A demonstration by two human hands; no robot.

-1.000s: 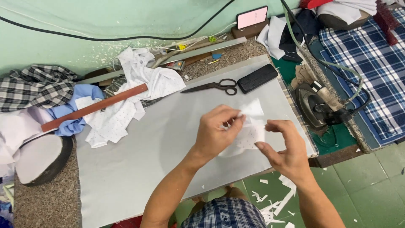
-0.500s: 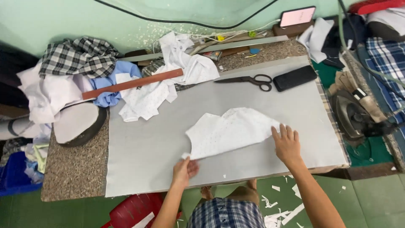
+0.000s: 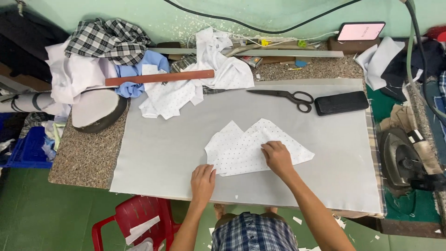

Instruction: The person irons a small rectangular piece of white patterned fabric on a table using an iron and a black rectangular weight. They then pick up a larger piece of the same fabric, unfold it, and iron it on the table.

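Compared with half a second back, I see the white dotted fabric piece (image 3: 253,148) lying more squarely in the middle of the grey pressing mat (image 3: 158,153), and both hands have closed in on it: the left hand (image 3: 203,182) has moved up from the mat's near edge to the cloth's lower left corner, and the right hand (image 3: 277,157) has slid from the cloth's right tip onto its centre. A second earlier the piece was held up in the air between both hands; now it is flat on the mat. I cannot make out how many layers the cloth has, though a second point peeks out at its upper left. The left fingertips are partly lost against the cloth edge, so I cannot tell whether they pinch it or only press on it. The right hand lies palm down with fingers loosely curled, resting on the fabric and grasping nothing. Beyond the cloth, well apart from it, lie the black scissors (image 3: 283,96) and, just beside their handles, a black case (image 3: 341,102). The clothes iron (image 3: 403,162) sits at the right and is cut off in part by its own cord and rags.
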